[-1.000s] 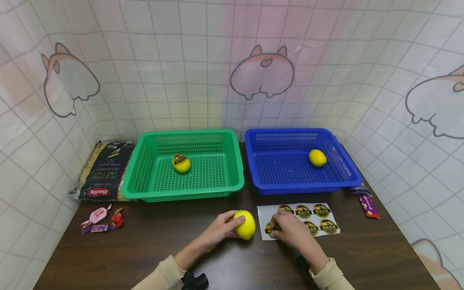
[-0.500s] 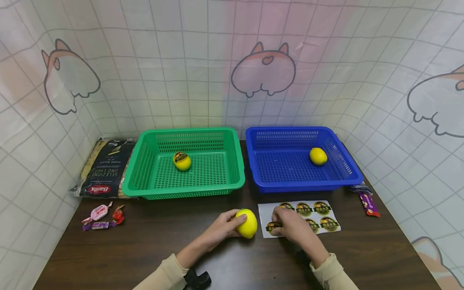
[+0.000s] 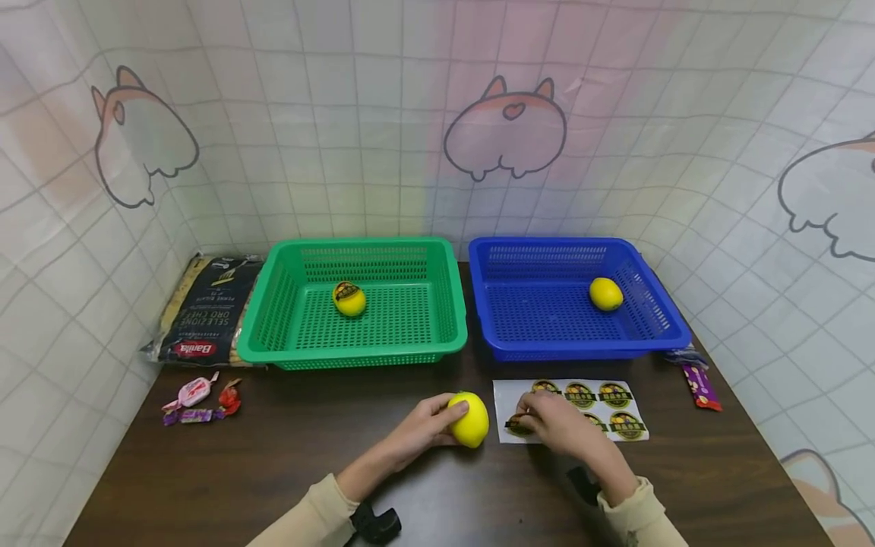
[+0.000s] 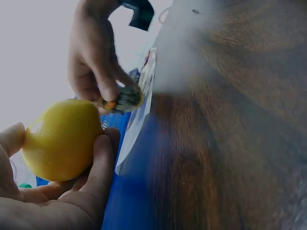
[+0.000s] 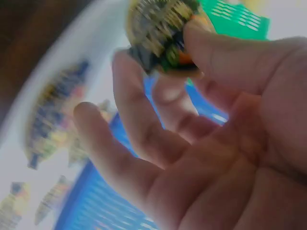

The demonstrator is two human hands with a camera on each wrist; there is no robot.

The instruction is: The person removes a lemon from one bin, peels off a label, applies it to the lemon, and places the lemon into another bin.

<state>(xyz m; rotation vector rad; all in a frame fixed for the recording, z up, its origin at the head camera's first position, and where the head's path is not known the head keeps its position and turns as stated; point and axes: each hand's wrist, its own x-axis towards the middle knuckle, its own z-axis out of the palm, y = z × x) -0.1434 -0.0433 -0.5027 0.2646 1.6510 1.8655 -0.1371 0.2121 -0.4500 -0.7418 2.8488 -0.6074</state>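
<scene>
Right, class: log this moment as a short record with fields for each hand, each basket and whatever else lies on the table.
left hand: grips a lemon on the table
right hand: pinches a sticker at the sticker sheet
green basket: one stickered lemon
blue basket: one plain lemon
table, left side: pasta bag, wrapped sweets
table, right side: purple wrapper

A lemon (image 3: 469,419) is held on the counter (image 3: 273,471) by the left hand (image 3: 427,425) — a sticker (image 3: 519,424) is pinched by the right hand (image 3: 557,425).
</scene>
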